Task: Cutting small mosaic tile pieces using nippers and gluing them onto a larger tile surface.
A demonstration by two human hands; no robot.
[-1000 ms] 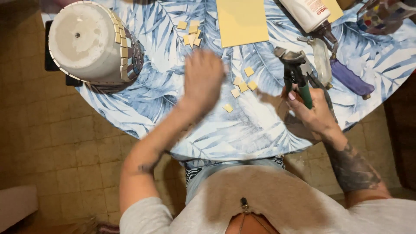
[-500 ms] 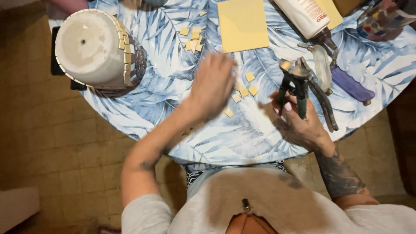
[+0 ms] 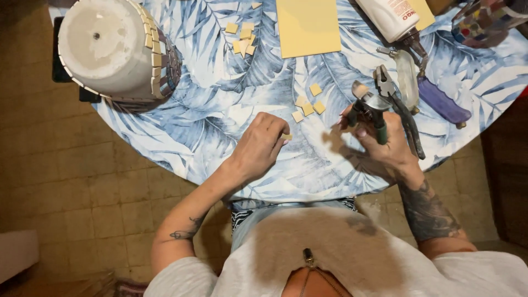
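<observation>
The left hand (image 3: 258,146) is pinching a small tile (image 3: 287,136) between pressed fingers above the table's (image 3: 231,93) near edge. The right hand (image 3: 385,146) is gripping nippers (image 3: 379,107), fingers wrapped around the handles. Holding the tile steady and centring it would serve a clean cut.

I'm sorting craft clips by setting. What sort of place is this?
Probably a home mosaic craft table: small yellow tile pieces on a leaf-print tablecloth, tile nippers in the right hand, and a half-tiled pot.
</observation>
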